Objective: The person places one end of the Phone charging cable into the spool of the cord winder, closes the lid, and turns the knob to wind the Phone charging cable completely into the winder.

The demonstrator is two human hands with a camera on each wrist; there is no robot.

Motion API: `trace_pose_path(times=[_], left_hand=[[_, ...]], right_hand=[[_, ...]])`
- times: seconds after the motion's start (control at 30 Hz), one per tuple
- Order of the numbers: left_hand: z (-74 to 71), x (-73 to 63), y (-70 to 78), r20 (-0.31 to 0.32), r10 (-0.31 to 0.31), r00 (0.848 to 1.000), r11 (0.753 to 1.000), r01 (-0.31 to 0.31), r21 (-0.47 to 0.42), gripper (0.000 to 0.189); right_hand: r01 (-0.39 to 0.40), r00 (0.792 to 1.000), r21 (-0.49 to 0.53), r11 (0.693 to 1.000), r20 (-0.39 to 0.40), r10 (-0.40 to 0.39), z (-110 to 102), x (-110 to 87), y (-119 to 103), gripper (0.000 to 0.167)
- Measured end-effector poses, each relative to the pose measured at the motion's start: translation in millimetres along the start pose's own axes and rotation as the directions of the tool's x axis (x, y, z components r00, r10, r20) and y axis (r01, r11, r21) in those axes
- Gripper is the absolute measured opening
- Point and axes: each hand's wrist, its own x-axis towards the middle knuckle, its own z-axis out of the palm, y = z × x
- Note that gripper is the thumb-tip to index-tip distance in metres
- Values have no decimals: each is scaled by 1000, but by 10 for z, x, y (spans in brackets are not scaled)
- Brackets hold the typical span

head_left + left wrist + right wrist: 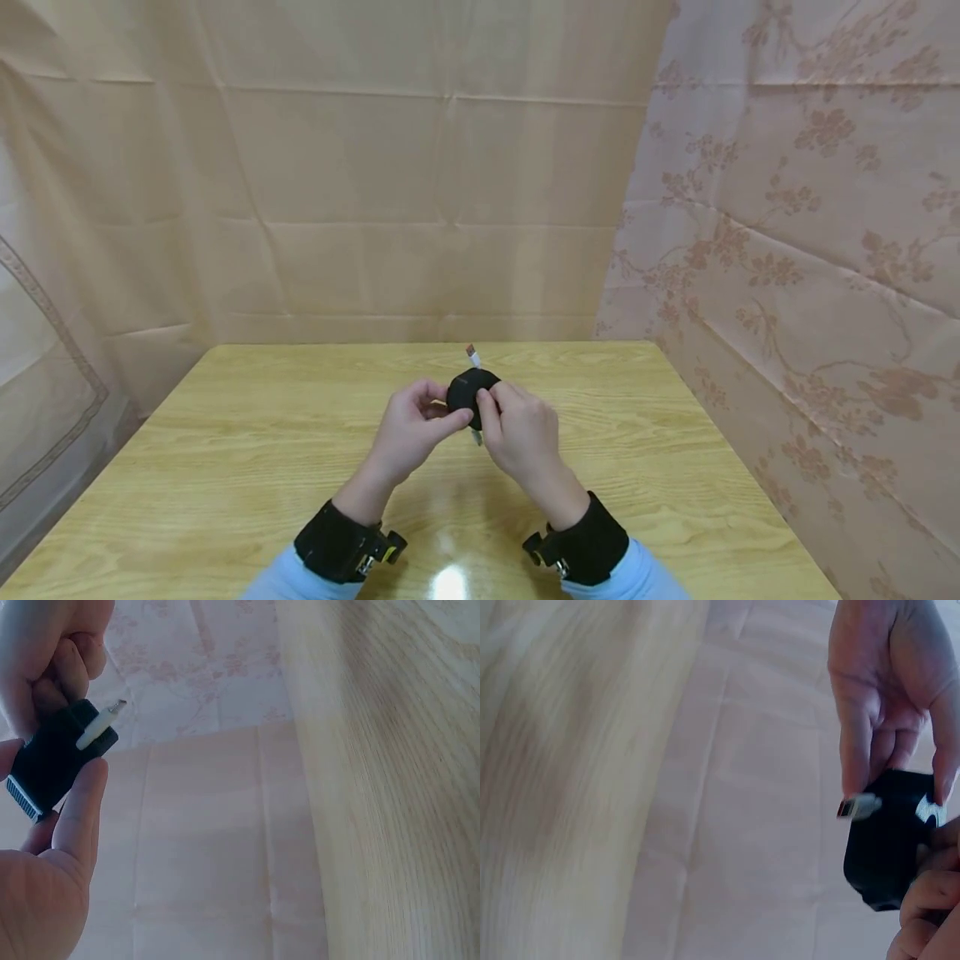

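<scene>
A small black case (467, 390), apparently a cable reel, is held above the table in both hands. A white USB plug (473, 357) sticks out of its far side, and a pale connector (477, 437) shows at its near side. My left hand (411, 429) grips the case's left edge between thumb and fingers. With thumb and forefinger my right hand (522, 429) pinches its right side. In the left wrist view a white connector (101, 725) juts from the dark case (52, 761). The right wrist view has the white plug (859, 806) beside my left fingers.
Beneath the hands is a wooden table (247, 467) with a light reflection near its front. A beige curtain (360, 183) hangs behind it, and a flowered curtain (787, 250) runs along the right side. Each wrist wears a black strap (333, 542) with a small camera.
</scene>
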Motion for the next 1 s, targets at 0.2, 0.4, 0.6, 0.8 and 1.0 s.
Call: trace_pose_path(times=[0.2,0.4,0.6,0.8,1.0], left_hand=[[32,-8,-29,-71,40,997,996,-34,86,24],[69,-12,-41,-127,94,987,979,-69,190,25],[49,21,-46,-128,71,989,979,-45,198,26],[5,59,-57,-115,41,993,983,-19,184,26],[-34,77,-51,-126,28,992,981,-3,192,26]], right_hand=[[-256,967,202,946,76,245,35,11,-72,30],[-450,892,421,787,185,411,62,15,-71,33],[-453,891,428,782,178,418,49,19,-36,32],[-394,919,391,832,148,365,2,29,1,25],[-332,943,403,853,108,316,-49,57,30,15]])
